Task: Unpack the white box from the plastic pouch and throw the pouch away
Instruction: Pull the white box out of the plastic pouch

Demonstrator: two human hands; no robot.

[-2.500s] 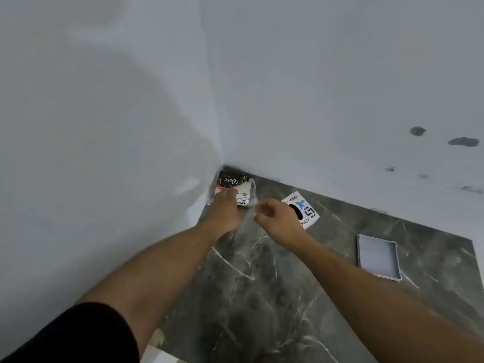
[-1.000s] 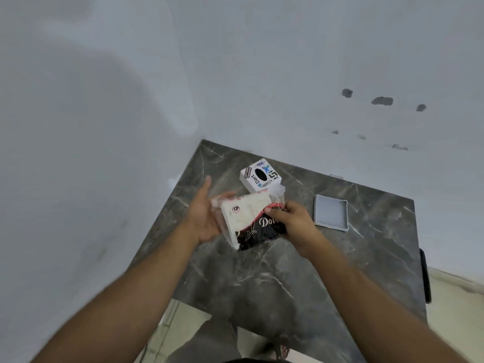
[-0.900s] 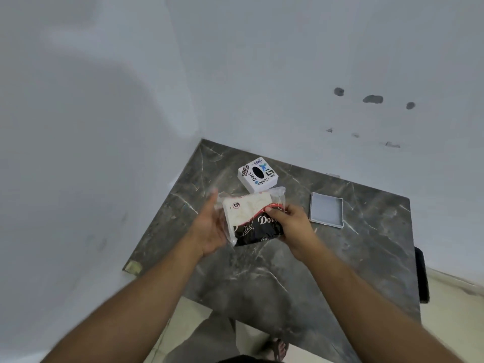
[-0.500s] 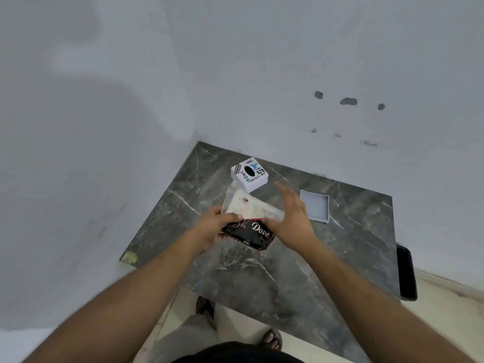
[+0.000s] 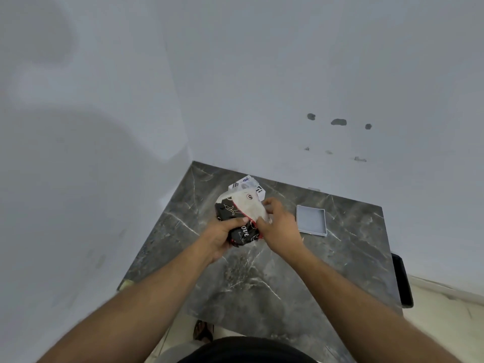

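So half a second ago the right hand (image 5: pixel 281 226) was flat and open over the clear plastic pouch with the black-and-white box inside (image 5: pixel 242 218); now its fingers are pinched on the pouch's right edge. The left hand (image 5: pixel 222 235) is wrapped around the lower black end, holding it up off the dark marble tabletop (image 5: pixel 262 284). Looks like the opening step is starting, box not out yet. There's plenty of bare table in front. The small white printed carton (image 5: pixel 248 183) sits just behind, and the flat grey tray (image 5: pixel 311 220) is near on the right.

Black-and-white pouch (image 5: pixel 239 218) held tilted above table.
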